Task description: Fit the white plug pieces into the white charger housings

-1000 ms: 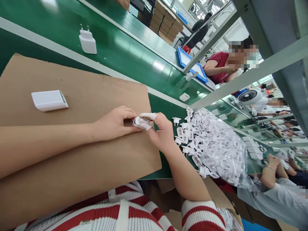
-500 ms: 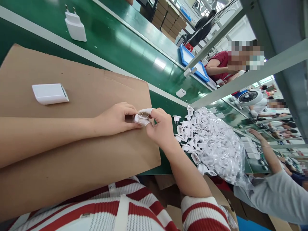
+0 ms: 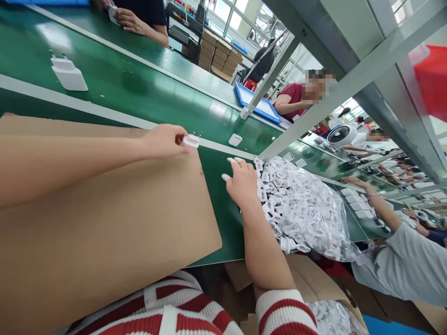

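My left hand point(image 3: 165, 141) pinches a small white plastic plug part point(image 3: 191, 141) above the far right corner of the brown cardboard sheet point(image 3: 139, 209). Over the green table to the right, my right hand point(image 3: 241, 180) has its fingers spread and holds nothing; white covers sit on its fingertips. It is beside the left edge of a heap of white plug parts point(image 3: 296, 204), most of them under clear plastic. A white plug adapter point(image 3: 70, 74) lies on the green belt at the far left.
A white piece point(image 3: 235, 139) lies on the belt point(image 3: 157, 88). Beyond it are a blue tray point(image 3: 258, 104) and a metal post point(image 3: 275, 70). Another person's arm point(image 3: 384, 207) reaches toward white pieces point(image 3: 359, 204) at the right. Across the belt, other hands point(image 3: 131, 21) hold something white.
My hands have parted. The left has moved up and away with a white part, and the right has opened near the heap. The white piece from the cardboard is out of sight; the view has shifted.
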`<state>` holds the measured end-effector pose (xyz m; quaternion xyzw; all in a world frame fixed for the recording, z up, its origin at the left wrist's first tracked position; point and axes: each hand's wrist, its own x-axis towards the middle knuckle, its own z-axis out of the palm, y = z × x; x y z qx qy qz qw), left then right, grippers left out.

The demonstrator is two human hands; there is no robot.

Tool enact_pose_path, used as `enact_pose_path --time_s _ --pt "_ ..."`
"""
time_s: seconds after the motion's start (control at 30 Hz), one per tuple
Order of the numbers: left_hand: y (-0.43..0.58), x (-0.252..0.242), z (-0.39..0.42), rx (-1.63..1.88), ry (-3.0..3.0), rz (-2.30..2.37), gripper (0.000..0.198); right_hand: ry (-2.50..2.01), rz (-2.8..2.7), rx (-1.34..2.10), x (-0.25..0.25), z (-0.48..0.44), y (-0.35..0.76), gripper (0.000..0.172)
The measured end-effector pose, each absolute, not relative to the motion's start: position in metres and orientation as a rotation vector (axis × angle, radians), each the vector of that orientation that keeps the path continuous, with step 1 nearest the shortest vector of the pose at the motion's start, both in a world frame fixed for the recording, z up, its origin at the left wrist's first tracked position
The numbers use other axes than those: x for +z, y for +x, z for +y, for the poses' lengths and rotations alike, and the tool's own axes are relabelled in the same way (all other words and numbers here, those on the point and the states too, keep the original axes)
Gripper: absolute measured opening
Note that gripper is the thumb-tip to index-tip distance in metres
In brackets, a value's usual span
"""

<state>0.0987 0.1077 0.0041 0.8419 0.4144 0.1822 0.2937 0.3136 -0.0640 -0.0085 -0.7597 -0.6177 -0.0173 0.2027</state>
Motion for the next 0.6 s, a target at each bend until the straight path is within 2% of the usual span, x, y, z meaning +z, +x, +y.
enact_pose_path --time_s 0.1,0.17,0.27,0.33,0.4,0.47,0.53,0.6 --pt "0.119 0.002 0.164 0.501 2.367 1.252 0.085 -2.466 -1.701 -0.029 -0.012 -0.06 0.33 0.047" --pt "0.129 -0.002 0.195 0.506 2.405 1.304 0.101 -2.524 -1.715 0.079 -0.013 -0.057 0.334 0.041" --pt "0.137 -0.01 0.222 0.453 2.43 1.339 0.115 -2.382 -1.723 0.135 -0.012 -0.052 0.335 0.041" --pt "0.141 -0.014 0.224 0.541 2.433 1.432 0.121 -2.131 -1.689 0.132 -0.012 -0.05 0.331 0.039" --pt "0.149 -0.018 0.218 0.802 2.445 1.529 0.119 -1.815 -1.612 0.188 -0.013 -0.049 0.324 0.036" --pt "0.163 -0.022 0.209 1.042 2.509 1.492 0.105 -1.553 -1.516 0.303 -0.015 -0.048 0.315 0.038" --pt "0.185 -0.026 0.201 1.03 2.632 1.314 0.095 -1.41 -1.438 0.378 -0.017 -0.048 0.305 0.042" --pt "0.211 -0.03 0.197 0.828 2.713 1.147 0.099 -1.354 -1.388 0.384 -0.017 -0.05 0.296 0.043"
